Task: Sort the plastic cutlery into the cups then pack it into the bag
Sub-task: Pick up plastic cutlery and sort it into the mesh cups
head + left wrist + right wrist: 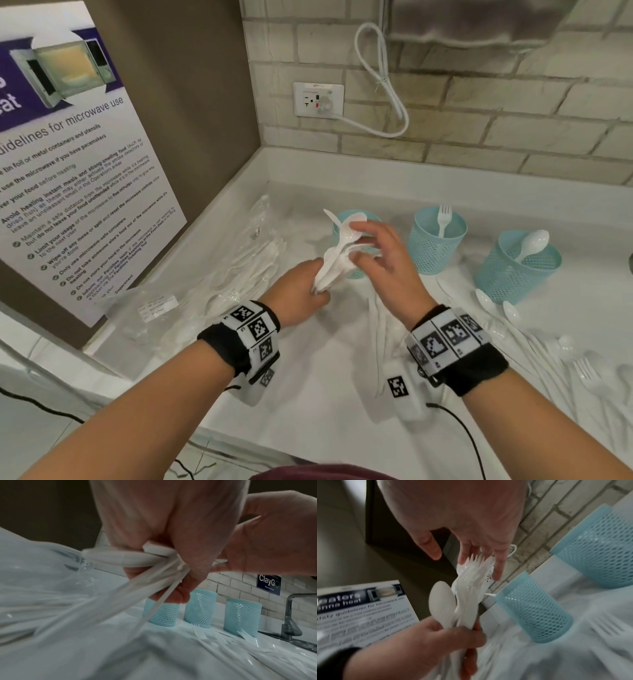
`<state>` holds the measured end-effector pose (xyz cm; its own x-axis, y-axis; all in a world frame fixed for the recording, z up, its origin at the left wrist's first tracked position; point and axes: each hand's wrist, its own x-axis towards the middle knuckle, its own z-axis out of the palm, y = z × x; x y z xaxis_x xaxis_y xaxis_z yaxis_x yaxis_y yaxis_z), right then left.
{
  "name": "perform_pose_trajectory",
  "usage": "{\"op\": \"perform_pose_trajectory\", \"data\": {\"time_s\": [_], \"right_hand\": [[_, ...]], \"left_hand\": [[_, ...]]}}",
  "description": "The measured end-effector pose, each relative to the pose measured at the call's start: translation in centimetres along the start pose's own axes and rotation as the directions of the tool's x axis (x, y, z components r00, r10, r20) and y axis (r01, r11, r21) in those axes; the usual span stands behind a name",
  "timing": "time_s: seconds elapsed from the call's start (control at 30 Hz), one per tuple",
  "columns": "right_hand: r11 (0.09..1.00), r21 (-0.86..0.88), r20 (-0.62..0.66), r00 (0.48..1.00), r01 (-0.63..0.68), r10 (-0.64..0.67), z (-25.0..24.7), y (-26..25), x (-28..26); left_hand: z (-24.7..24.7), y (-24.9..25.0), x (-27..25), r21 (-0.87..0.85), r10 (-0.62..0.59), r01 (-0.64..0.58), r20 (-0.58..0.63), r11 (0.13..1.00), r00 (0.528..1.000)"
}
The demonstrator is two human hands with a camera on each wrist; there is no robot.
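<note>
White plastic cutlery bundle gripped by the left hand

Right hand, fingers spread and loose, touches the bundle's upper ends. Poster left of the hands reads "guidelines for microwave use" (a "ClayG" sign shows in the left wrist view). Beyond the right hand, one mesh cup holds a fork, another a spoon; the clear bag lies beside the left hand.
</note>
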<state>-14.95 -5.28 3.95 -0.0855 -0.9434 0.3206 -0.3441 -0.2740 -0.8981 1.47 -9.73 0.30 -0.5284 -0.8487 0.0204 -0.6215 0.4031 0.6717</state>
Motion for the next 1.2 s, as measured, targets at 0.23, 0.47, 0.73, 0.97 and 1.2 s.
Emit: {"op": "perform_pose_trajectory", "data": {"time_s": [0.23,0.47,0.73,0.97,1.2], "right_hand": [[0.981,-0.154,-0.182,0.973,0.115,-0.142,0.3,-1.7,1.7],[0.961,-0.256,-0.18,0.972,0.102,-0.151,0.7,-2.1,3.0],[0.97,-0.186,0.099,0.985,0.159,-0.143,0.8,-2.1,3.8],[0.992,0.027,0.215,0.97,-0.126,0.117,0.8,-1.0,3.6],[0.964,0.203,0.06,0.985,-0.173,0.164,0.4,-0.4,3.7]], "left_hand": [[1.6,1.4,1.9,-0.344,0.053,-0.063,-0.04,0.937,0.998],[2.5,1.2,3.3,-0.501,0.079,-0.111,-0.085,0.858,0.993],[2.2,1.1,3.2,-0.642,0.014,-0.091,-0.124,0.761,0.992],[3.1,-1.3,3.4,-0.605,-0.116,0.12,0.045,0.787,0.992],[1.7,0.5,3.4,-0.647,-0.037,-0.027,-0.086,0.762,0.996]]}}
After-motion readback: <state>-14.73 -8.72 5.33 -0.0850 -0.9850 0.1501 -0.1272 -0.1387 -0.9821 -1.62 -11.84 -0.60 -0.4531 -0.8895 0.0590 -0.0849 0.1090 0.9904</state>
